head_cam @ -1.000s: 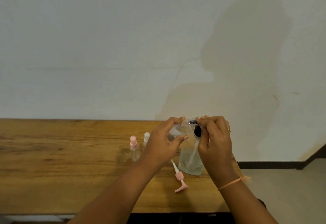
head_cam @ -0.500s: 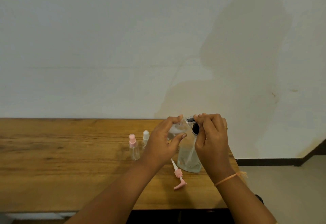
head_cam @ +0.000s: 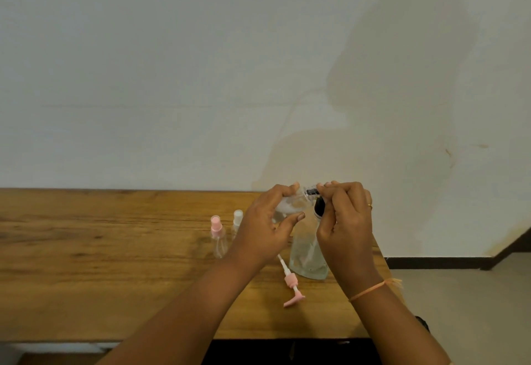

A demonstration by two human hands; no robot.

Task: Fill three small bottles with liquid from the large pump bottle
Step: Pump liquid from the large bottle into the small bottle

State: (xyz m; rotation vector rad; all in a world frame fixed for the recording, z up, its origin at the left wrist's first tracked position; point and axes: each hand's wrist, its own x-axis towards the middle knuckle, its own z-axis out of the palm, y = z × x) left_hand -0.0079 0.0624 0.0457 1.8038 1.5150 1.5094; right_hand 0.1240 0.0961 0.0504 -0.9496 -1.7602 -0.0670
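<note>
Clear plastic fills my left hand: a small bottle, tipped on its side, with my fingers curled over the top of it and my thumb underneath. My right hand meets it at the neck, fingertips pinched together on a small black piece at the bottle's mouth; whether that is a cap or a nozzle I cannot tell. Just below my right fingers the large clear container stands on the wooden table, partly hidden behind my palm. A pink pump lies flat on the wood beside the container's base, near my left wrist. Left of my left fingers a pink-capped bottle and a white-capped bottle stand upright, close together.
</note>
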